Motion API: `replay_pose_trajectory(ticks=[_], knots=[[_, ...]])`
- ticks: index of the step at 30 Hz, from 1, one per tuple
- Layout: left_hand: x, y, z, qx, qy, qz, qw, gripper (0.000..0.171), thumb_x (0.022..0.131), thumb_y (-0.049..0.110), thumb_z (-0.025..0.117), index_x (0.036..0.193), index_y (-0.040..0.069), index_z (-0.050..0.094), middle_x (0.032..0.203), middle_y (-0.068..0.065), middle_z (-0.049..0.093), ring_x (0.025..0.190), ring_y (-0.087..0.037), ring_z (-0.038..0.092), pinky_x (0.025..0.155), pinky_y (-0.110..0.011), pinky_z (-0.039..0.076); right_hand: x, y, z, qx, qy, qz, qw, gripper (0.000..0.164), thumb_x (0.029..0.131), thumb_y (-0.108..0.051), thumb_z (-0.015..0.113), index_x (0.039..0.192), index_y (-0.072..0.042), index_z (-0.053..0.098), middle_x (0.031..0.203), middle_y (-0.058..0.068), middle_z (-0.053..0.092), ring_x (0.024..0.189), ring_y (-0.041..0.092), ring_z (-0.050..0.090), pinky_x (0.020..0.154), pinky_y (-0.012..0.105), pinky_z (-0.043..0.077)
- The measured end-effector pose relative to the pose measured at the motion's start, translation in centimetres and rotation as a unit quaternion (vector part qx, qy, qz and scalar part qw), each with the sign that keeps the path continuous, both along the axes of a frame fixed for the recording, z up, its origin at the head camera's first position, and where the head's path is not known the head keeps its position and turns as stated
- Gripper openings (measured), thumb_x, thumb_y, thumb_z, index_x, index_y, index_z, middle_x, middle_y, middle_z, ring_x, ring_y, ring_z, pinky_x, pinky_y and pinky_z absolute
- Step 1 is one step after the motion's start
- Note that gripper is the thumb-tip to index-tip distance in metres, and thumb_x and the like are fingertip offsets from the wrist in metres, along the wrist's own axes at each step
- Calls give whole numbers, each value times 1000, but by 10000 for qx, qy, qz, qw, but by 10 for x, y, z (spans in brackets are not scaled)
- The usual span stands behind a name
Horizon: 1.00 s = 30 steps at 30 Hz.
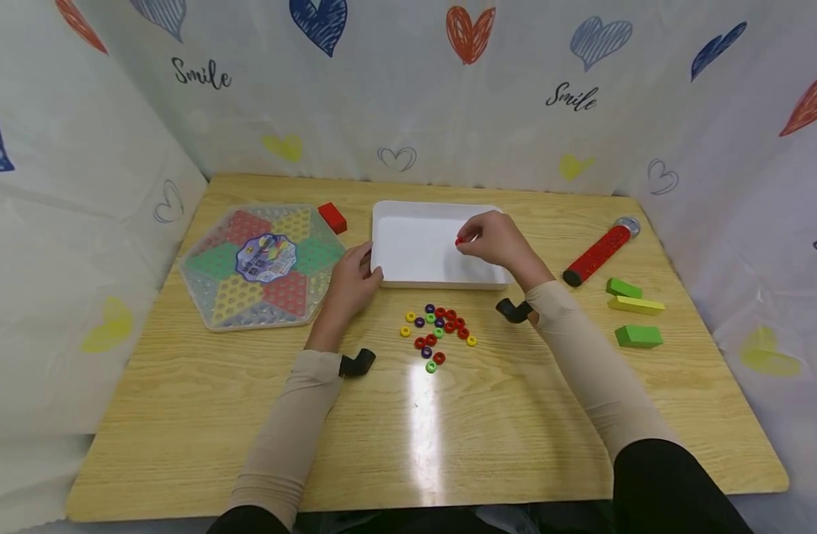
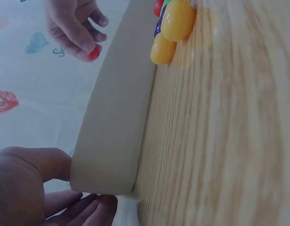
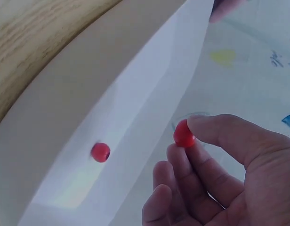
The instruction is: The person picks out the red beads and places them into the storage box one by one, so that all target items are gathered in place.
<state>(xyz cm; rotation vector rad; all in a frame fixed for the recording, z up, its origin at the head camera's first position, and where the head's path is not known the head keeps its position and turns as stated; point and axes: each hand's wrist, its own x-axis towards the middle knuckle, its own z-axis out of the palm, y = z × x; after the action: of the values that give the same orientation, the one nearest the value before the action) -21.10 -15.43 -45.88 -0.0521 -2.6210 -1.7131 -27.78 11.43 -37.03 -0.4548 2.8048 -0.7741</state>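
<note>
Between thumb and fingertips, my right hand [image 1: 491, 239] pinches a red bead [image 3: 184, 134] above the white tray [image 1: 408, 241]. A second red bead [image 3: 100, 152] lies inside the tray in the right wrist view; the head view does not show it clearly. My left hand [image 1: 353, 284] grips the tray's near left corner, with the thumb on one side and the fingers on the other, as the left wrist view shows. On the table in front of the tray lies a loose group of red, yellow, green and purple beads [image 1: 450, 326].
Left of the tray is a hexagonal board [image 1: 231, 300] with coloured triangles, and a red block [image 1: 332, 218] by it. To the right lie a red tube [image 1: 598, 254], a yellow block [image 1: 635, 305] and two green blocks [image 1: 638, 337]. A printed cloth hangs around the wooden table [image 1: 515, 445].
</note>
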Motion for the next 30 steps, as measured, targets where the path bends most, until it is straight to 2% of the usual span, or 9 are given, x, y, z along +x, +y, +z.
replay_pose_trajectory(ticks=[7, 13, 20, 24, 30], knots=[[0, -1, 0, -143, 8, 6, 9999, 58, 99, 12, 58, 153, 0, 40, 153, -22, 43, 142, -29, 48, 111, -36, 49, -15, -7, -3, 187, -113, -94, 9997, 25, 89, -18, 74, 109, -2, 75, 108, 15, 72, 96, 28, 64, 82, 40, 56], [0, -1, 1, -165, 13, -22, 9999, 59, 98, 11, 58, 153, -1, 40, 152, -23, 43, 142, -30, 47, 111, -37, 49, -29, -8, -9, 220, -342, -200, 9990, 26, 90, -18, 74, 111, -2, 74, 111, 16, 71, 98, 28, 62, 82, 39, 56], [1, 0, 1, -79, -9, -21, 10000, 58, 99, 10, 58, 153, -1, 40, 151, -23, 43, 142, -30, 47, 112, -37, 49, -45, -11, -12, 257, -638, -392, 9969, 24, 92, -17, 71, 110, -3, 75, 108, 15, 71, 95, 27, 61, 80, 36, 55], [1, 0, 0, -91, -2, 15, 10000, 58, 98, 10, 59, 153, -1, 41, 151, -23, 44, 142, -30, 48, 112, -38, 49, -55, -15, -12, 318, -853, -481, 9947, 24, 94, -18, 70, 112, -3, 74, 110, 14, 70, 96, 29, 62, 86, 38, 55], [0, 0, 0, -112, 29, 2, 9999, 59, 98, 10, 59, 153, -2, 41, 151, -23, 44, 142, -30, 48, 111, -37, 49, -67, -20, -12, 585, -856, -457, 9936, 26, 93, -20, 69, 113, -4, 76, 118, 13, 69, 96, 26, 63, 92, 41, 54]])
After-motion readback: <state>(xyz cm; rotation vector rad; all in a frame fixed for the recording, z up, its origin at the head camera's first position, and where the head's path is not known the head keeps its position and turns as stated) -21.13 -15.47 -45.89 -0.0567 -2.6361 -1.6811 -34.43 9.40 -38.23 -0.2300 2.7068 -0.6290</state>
